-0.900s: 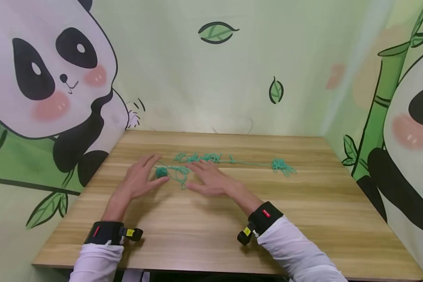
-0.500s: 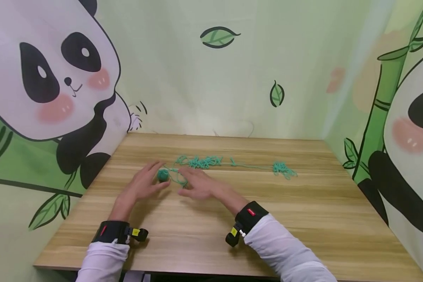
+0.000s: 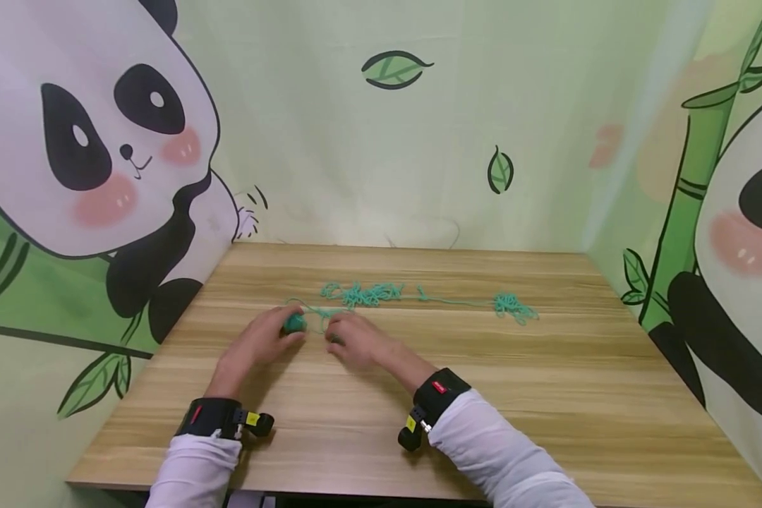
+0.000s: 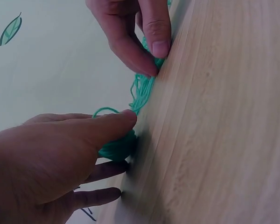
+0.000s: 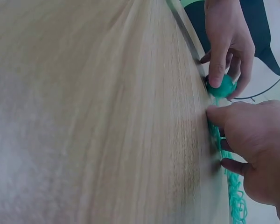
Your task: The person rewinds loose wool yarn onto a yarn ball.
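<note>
A small ball of green yarn (image 3: 294, 323) sits on the table, with my left hand (image 3: 262, 341) gripping it between thumb and fingers. In the left wrist view the thumb lies over the ball of yarn (image 4: 117, 148). Just to its right, my right hand (image 3: 360, 341) has its fingers bent down on loose strands of the same yarn (image 3: 322, 312), pinching them near the tabletop. The right wrist view shows the ball (image 5: 222, 87) under the left hand (image 5: 231, 39), close to the right fingertips. Part of the loose yarn is hidden beneath the right hand.
Behind the hands lies a tangled heap of green yarn (image 3: 363, 294). A single strand runs right from it to a smaller heap (image 3: 513, 307). The wooden table (image 3: 546, 395) meets a panda-printed backdrop (image 3: 305, 141) at its far edge.
Both hands were held spread near the yarn. The left fingers have since closed round the ball, while the right hand moved left and down, its fingers curling onto the loose strands.
</note>
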A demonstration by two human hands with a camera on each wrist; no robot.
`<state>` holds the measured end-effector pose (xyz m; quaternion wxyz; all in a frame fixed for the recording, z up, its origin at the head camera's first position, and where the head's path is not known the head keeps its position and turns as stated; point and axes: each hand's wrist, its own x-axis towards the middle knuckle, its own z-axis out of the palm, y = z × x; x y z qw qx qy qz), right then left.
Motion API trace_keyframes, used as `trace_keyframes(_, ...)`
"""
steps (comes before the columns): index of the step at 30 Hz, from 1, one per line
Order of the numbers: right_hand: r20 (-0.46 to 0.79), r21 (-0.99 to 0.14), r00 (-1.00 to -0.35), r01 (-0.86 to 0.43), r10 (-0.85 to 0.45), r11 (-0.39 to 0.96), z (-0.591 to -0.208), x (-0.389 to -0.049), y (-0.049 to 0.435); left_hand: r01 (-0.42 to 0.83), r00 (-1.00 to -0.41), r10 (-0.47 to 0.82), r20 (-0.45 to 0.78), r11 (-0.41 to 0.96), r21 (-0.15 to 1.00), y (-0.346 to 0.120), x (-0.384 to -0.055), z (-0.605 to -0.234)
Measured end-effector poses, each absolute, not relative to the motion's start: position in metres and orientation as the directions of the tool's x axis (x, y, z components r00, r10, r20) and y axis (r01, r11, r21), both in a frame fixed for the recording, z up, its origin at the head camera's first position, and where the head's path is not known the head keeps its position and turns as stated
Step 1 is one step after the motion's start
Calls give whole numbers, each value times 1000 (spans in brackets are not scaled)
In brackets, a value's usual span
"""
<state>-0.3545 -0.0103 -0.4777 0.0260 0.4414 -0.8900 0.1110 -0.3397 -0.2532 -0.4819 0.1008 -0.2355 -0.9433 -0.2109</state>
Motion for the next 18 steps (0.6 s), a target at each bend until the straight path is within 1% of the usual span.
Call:
trace_keyframes(6, 190, -210, -631, -775, -752, 596, -482, -356, -7, 472, -878, 403, 258, 820, 324, -250, -340, -484)
trace_keyframes(13, 187, -208, -641, -766, -744, 608, -486, -359, -3, 500, -861, 419, 288, 801, 330, -246, -341, -486)
trace_keyframes(18, 183, -259, -656, -750, -732, 608, -480, -357, 7, 512, -855, 422, 303, 783, 354, -239, -340, -481)
